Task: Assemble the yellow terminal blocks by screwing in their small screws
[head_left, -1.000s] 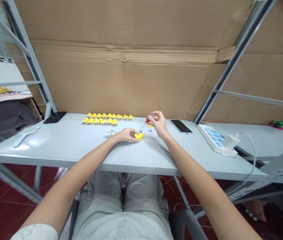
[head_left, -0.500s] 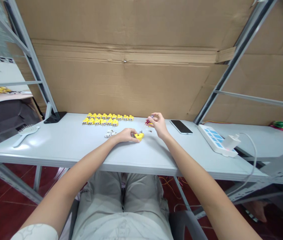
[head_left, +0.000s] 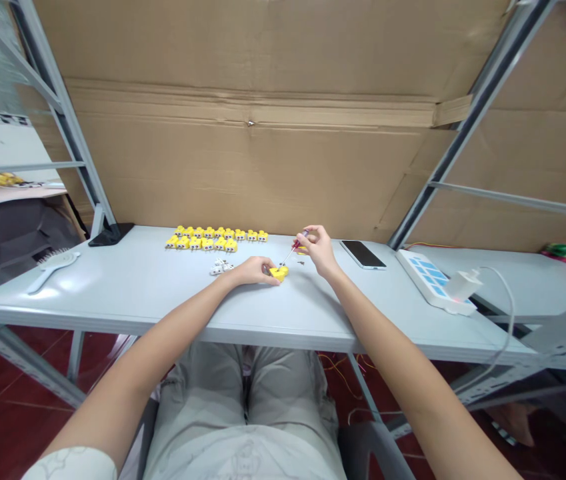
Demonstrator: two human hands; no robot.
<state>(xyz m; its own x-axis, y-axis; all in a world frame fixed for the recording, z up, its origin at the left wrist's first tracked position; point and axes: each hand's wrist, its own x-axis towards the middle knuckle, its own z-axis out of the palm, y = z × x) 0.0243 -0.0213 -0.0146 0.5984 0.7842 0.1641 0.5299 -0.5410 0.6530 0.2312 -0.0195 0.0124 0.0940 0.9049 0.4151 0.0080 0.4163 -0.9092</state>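
Note:
My left hand (head_left: 257, 271) rests on the table, its thumb and fingers closed on a small yellow plastic piece (head_left: 279, 273). A screwdriver (head_left: 297, 245) with a red handle is pinched in my right hand (head_left: 319, 248). It slants down to the left, its tip at the top of the yellow piece. Tiny dark bits, likely screws (head_left: 301, 263), lie just below my right hand, and another yellow part (head_left: 302, 251) shows partly behind its fingers. Left of my left hand sits a small group of white parts (head_left: 220, 267).
Several yellow pieces (head_left: 207, 245) stand in two rows along the back. A phone (head_left: 363, 254) lies to the right, then a power strip (head_left: 430, 277) with a white charger (head_left: 461, 285) and cable. A hairbrush (head_left: 53, 268) lies at the left. Cardboard (head_left: 263, 173) walls the table's back.
Both hands stay nearly in place, with the screwdriver still at the yellow piece. The whole view has shifted very slightly.

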